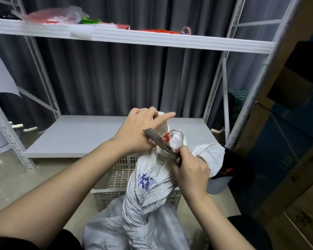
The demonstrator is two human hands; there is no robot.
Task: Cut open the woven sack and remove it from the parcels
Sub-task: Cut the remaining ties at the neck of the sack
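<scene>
**Head view: scissors set against the gathered neck of the sack**

Head view looks down on a white woven sack (148, 199), its top twisted into a tight neck that rises in the middle of the picture, in front of a white slatted plastic crate (119, 177) on the floor. Blue printed characters show on the twisted cloth, and a small red tag (166, 137) sits near the top of the neck.

The left hand (139, 130) grips the very top of the bunched neck – its fingers are curled round the cloth, with the forefinger stretched out to the right. The right hand (190, 172) is clenched round the handles of a pair of metal scissors (161, 144); the blades slant up and to the left across the neck, just under the left hand and touching the cloth by the red tag. Whether the blades are parted cannot be told (they read as one flat strip).

The lower part of the sack spreads wide at the bottom edge, between the two forearms – the parcels inside are hidden.

Behind stands a white metal rack (215, 91) with a low grey shelf board (76, 134) and an upper shelf carrying red and green packets. Grey curtains (116, 76) hang at the back, and stacked cardboard boxes (287, 159) fill the right side.
</scene>
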